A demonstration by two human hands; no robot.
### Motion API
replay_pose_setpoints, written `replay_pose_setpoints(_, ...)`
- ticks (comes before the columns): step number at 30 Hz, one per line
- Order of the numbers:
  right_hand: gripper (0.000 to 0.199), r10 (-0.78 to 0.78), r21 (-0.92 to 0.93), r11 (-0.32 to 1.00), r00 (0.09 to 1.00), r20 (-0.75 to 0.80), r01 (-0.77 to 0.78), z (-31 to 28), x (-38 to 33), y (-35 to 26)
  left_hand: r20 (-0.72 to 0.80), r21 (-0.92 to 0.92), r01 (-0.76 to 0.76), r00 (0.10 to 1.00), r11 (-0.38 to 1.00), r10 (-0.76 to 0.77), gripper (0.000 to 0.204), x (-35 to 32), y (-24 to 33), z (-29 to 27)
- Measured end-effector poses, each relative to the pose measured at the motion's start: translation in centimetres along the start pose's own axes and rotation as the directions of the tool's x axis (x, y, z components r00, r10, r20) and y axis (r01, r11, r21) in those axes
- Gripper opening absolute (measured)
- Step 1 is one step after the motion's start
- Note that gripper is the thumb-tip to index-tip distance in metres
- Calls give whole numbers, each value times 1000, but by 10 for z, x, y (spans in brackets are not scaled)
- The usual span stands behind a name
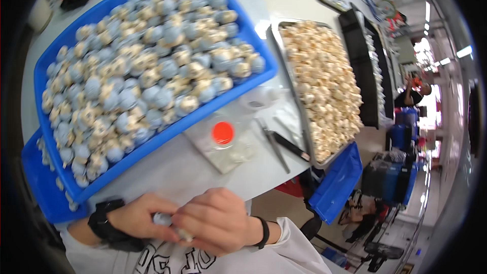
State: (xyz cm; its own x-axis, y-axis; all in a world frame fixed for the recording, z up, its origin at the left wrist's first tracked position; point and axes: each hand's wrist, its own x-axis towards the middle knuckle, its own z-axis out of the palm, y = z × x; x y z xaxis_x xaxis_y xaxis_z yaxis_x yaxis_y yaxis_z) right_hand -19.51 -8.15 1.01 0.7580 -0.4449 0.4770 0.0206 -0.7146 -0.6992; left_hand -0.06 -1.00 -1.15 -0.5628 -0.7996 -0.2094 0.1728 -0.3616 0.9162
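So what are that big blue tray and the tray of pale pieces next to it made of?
The blue tray looks like moulded plastic: one even colour, rounded rim, soft sheen. The other tray seems to be metal, with a thin, grey, shiny edge. Its pale pieces are matt cream, perhaps unpainted resin or plastic; that stays unclear.

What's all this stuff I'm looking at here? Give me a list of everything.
Blue tray: one, blue, upper left of the table, full of small pieces.
Small pieces: too many to count, pale blue and cream, in the blue tray.
Metal tray: one, silver, right of the blue tray.
Cream pieces: a heap, cream, in the metal tray.
Red dot: one, red, on a clear sheet mid-table.
Tools: two or so, dark, beside the metal tray.
Blue bin: one, blue, below the table edge at right.
Watch: one, black, left wrist.
Left hand: holds a small piece.
Right hand: on the same piece.
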Motion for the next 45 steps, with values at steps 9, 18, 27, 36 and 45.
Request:
replay_pose_setpoints(9, 58, 160, -122, 975, 968, -196, -186, -60, -28, 16, -421, -364, -325, 893, 873, 157, 47, -19, 1, 18)
replay_pose_setpoints(18, 21, 562, -768, 290, 751, -347, -571, -175, -18, 90, -308, -382, -93, 951, 919, -32, 38, 2, 7, 19)
replay_pose_setpoints(27, 16, 513, -832, 252, 797, -318, -494, -182, -16, 90, -365, -222, 81, 917, 972, -159, 29, 11, -3, 14)
replay_pose_setpoints(36, 24, -26, 123, 992, 965, 261, -7, -53, 6, 13, -296, -189, 70, 947, 979, -125, 39, 10, 1, 13)
replay_pose_setpoints(45, 29, -46, -32, 998, 998, 44, 47, -9, 9, 8, -138, -64, -59, 989, 996, 49, 27, 6, -1, 5)
